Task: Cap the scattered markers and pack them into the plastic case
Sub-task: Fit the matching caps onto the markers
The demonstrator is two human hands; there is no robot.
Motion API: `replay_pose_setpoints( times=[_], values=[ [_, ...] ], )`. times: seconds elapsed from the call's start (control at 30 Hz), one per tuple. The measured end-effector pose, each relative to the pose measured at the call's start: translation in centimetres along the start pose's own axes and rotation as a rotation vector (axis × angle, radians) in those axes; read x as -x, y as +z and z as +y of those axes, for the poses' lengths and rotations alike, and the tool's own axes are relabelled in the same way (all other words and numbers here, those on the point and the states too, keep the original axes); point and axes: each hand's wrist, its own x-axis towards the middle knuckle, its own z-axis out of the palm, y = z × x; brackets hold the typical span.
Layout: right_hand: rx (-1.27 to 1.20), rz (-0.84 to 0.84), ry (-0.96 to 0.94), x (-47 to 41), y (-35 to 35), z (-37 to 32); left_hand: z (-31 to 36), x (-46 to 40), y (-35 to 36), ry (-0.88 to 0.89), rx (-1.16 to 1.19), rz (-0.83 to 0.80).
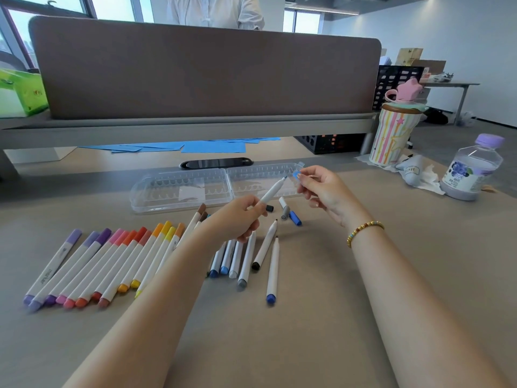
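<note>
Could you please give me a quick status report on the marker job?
Left hand grips an uncapped marker. Right hand pinches a blue cap near its tip. Case open, empty. Nothing in the way.

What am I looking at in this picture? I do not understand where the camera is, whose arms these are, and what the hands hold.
No machine here: a person wears one camera on the head, looking down at their own arms. The left hand grips an uncapped blue marker, tip pointing up. The right hand, with a bead bracelet on its wrist, pinches a light blue cap just beyond that tip. On the table lie a row of capped markers from purple to yellow, several uncapped markers, loose caps, and the open, empty clear plastic case. A striped cup and a bottle stand at right.
</note>
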Motion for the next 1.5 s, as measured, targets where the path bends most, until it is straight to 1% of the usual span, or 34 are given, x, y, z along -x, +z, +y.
replay_pose_setpoints(
  times=[0.1, 0.23, 0.33, 0.43, 0.63, 0.83, 0.93, 1.07, 1.2, 1.37, 1.43, 1.5],
  values=[
    [0.008, -0.006, -0.008, 0.0, 0.1, 0.0, 0.3, 0.1, -0.1, -0.019, 0.021, -0.031],
    [-0.078, -0.021, 0.005, 0.0, 0.1, -0.2, 0.4, 0.5, -0.3, -0.049, 0.133, -0.102],
    [-0.107, -0.033, 0.012, 0.0, 0.2, -0.5, 0.4, 0.7, -0.4, -0.055, 0.159, -0.14],
    [-0.061, -0.058, 0.008, 0.0, 0.3, -0.8, 0.4, 0.7, -0.5, -0.063, 0.177, -0.148],
    [0.044, -0.032, -0.008, 0.0, -0.1, -0.8, 0.4, 0.7, -0.6, -0.082, 0.178, -0.153],
    [0.154, -0.147, -0.033, 0.3, 1.0, -1.2, 0.6, 0.8, -0.5, -0.093, 0.179, -0.138],
    [0.194, -0.175, -0.041, 0.5, 1.8, -1.5, 0.8, 1.0, -0.5, -0.088, 0.259, -0.144],
    [0.218, -0.145, -0.044, 0.6, 3.0, -1.5, 1.1, 1.3, 0.0, -0.1, 0.348, -0.126],
    [0.236, -0.149, -0.051, 0.8, 3.3, -1.7, 1.4, 1.3, 0.2, -0.081, 0.28, -0.088],
    [0.208, -0.133, -0.07, 1.0, 3.6, -2.2, 1.9, 1.5, 0.3, -0.073, 0.259, -0.065],
    [0.195, -0.162, -0.075, 1.3, 4.1, -2.4, 2.3, 1.6, -0.2, -0.075, 0.151, -0.045],
    [0.212, -0.2, -0.098, 1.6, 4.9, -2.7, 2.4, 1.5, -1.3, -0.064, -0.09, -0.006]
  ],
)
